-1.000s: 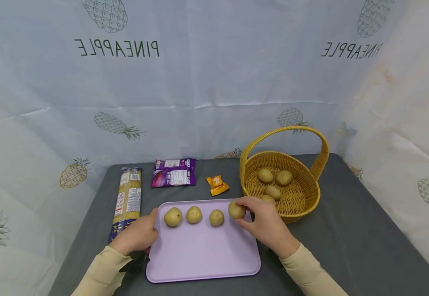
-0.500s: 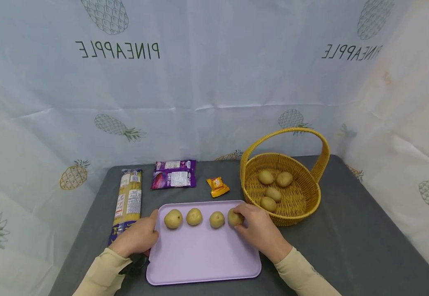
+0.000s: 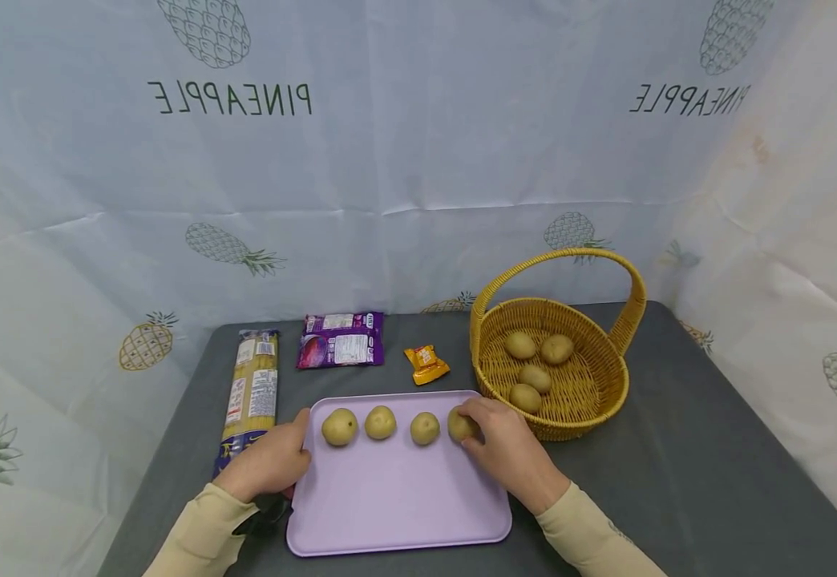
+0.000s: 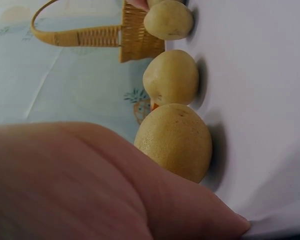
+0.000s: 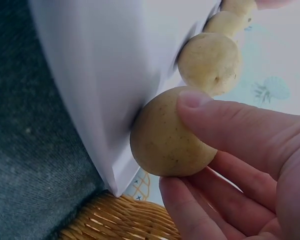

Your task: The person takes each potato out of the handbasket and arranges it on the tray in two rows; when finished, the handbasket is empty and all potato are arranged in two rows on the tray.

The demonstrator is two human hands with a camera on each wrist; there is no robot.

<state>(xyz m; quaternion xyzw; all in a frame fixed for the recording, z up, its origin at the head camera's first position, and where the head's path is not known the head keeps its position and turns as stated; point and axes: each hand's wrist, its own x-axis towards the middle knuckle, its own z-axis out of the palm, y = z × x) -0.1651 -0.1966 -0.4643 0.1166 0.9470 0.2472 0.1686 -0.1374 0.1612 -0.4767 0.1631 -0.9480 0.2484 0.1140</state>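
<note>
A lilac tray [image 3: 398, 505] carries a row of potatoes along its far side: one potato [image 3: 339, 427] at the left, another potato [image 3: 380, 422] beside it, then a smaller potato [image 3: 425, 429]. At the row's right end my right hand [image 3: 508, 449] pinches a potato [image 5: 165, 137] between thumb and fingers, low against the tray surface. My left hand [image 3: 270, 458] holds the tray's left rim, its thumb [image 4: 210, 215] lying along the edge; the other fingers are mostly hidden.
A wicker basket [image 3: 592, 421] with a tall handle and several potatoes inside stands right behind the tray. Behind lie a purple packet [image 3: 341, 340] and an orange wrapped snack [image 3: 426, 365]. A spaghetti pack [image 3: 248, 393] lies left, partly behind the left hand.
My right hand has shifted slightly left and down with its potato, out from in front of the basket's near potato. The left hand stays at the tray rim.
</note>
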